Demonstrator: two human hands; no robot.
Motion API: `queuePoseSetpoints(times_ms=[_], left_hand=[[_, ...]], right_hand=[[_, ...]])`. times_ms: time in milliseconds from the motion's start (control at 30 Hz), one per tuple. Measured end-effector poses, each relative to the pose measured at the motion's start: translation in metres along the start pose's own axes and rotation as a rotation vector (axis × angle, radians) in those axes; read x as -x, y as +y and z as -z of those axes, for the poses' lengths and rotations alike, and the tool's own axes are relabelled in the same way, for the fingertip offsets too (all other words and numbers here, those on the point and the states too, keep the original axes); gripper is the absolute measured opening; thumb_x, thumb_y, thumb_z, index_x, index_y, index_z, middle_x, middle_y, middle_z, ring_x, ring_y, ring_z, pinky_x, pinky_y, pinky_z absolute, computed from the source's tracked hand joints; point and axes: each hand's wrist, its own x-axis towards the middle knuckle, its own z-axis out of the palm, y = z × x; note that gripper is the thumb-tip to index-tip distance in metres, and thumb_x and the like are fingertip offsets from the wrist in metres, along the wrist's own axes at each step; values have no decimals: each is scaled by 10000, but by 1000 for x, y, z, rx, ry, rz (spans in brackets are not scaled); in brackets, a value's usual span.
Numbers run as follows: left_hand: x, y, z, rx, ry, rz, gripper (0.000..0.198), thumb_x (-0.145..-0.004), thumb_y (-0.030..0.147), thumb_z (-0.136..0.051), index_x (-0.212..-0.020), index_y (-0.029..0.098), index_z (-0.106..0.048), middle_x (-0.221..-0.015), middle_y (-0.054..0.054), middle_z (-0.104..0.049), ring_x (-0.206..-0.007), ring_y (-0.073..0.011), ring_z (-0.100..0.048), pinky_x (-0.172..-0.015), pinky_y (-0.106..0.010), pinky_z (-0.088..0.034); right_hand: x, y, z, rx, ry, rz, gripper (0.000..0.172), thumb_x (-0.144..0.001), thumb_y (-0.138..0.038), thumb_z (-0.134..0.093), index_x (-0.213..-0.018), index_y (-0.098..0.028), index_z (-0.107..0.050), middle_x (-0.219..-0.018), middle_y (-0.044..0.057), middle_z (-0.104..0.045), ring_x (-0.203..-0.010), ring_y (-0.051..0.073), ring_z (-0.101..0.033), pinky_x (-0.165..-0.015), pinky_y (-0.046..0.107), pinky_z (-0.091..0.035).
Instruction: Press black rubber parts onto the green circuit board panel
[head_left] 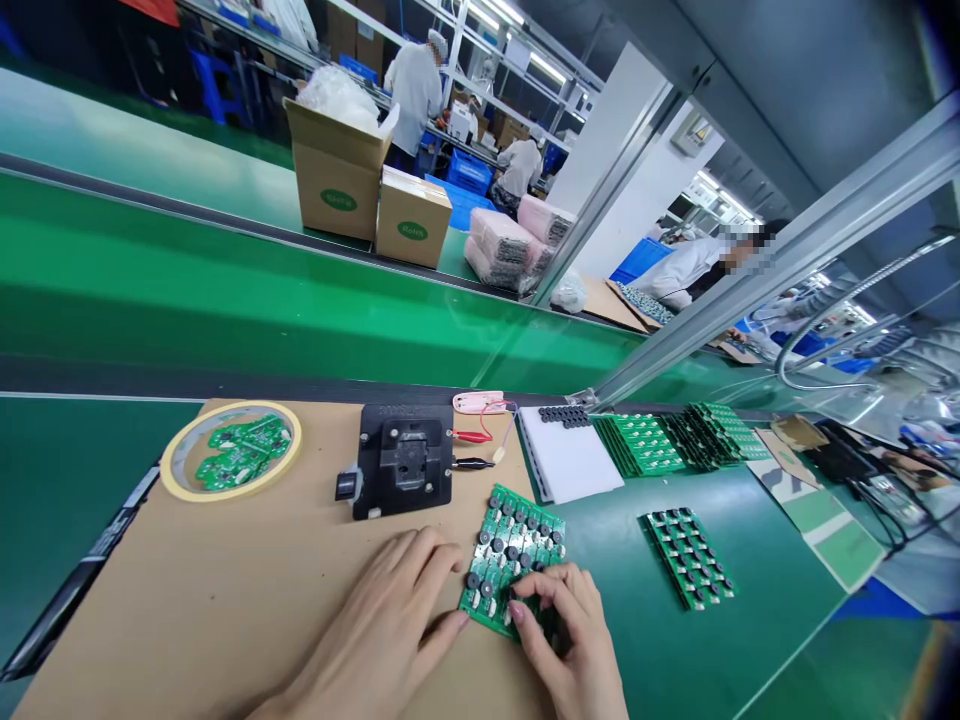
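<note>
A green circuit board panel [499,545] with rows of round black buzzers lies on the brown cardboard sheet [247,590], partly over its right edge. My left hand [397,605] rests palm down at the panel's left side, fingers apart, the thumb tip at its lower left corner. Over the panel's lower right part, my right hand [574,625] has thumb and index finger pinched around a dark buzzer, mostly hidden by the fingertips. Behind my hands stands a black test fixture [409,462], with red and black clip leads [472,437] beside it.
A tape roll [295,455] encircles loose green boards [244,450] at left. Black buzzers [566,415] sit on a white foam block [574,465]. Stacked panels [649,445] stand behind, another panel stack [690,560] at right. Cartons [412,218] and a metal post [611,190] are beyond.
</note>
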Motion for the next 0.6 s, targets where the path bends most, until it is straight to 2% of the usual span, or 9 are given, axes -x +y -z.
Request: queuePoseSetpoints(times_ms=[133, 267, 433, 533, 600], left_hand=[[2, -2, -2, 71, -63, 59, 261, -814, 97, -648, -1004, 233, -532, -980, -6, -578, -887, -225, -591, -747, -330, -488], [-2, 1, 5, 65, -103, 64, 213, -806, 80, -608, -959, 222, -563, -961, -14, -594, -876, -223, -593, -744, -313, -482], [-3, 4, 12, 130, -78, 51, 190, -845, 122, -641, -1001, 230, -628, -950, -7, -620, -869, -206, -603, -750, -291, -478], [-2, 7, 14, 281, -85, 25, 121, -940, 233, -613, -1044, 256, -670, -925, 5, -652, -868, -181, -601, -747, -260, -470], [-1, 11, 14, 434, -92, 53, 156, -990, 293, -547, -1044, 270, -691, -904, 13, -670, -861, -159, -603, -740, -236, -464]], right_hand=[[2, -2, 0, -40, -4, -54, 77, -970, -311, -615, -962, -269, -680, -821, 4, -615, -739, 193, -576, -651, 285, -467], [-2, -7, 2, -79, 14, -142, 194, -998, -392, -568, -942, -255, -694, -812, 25, -597, -755, 210, -560, -683, 317, -453], [-9, -18, 8, -144, -8, -71, 161, -985, -372, -582, -930, -258, -682, -802, 22, -589, -727, 203, -537, -662, 317, -434], [-8, -36, 8, -190, 63, -54, 193, -989, -383, -565, -893, -250, -667, -775, 22, -561, -699, 201, -512, -639, 316, -415], [-7, -49, 5, -204, 114, -32, 178, -986, -378, -576, -895, -250, -661, -763, 20, -542, -689, 199, -502, -625, 311, -405]])
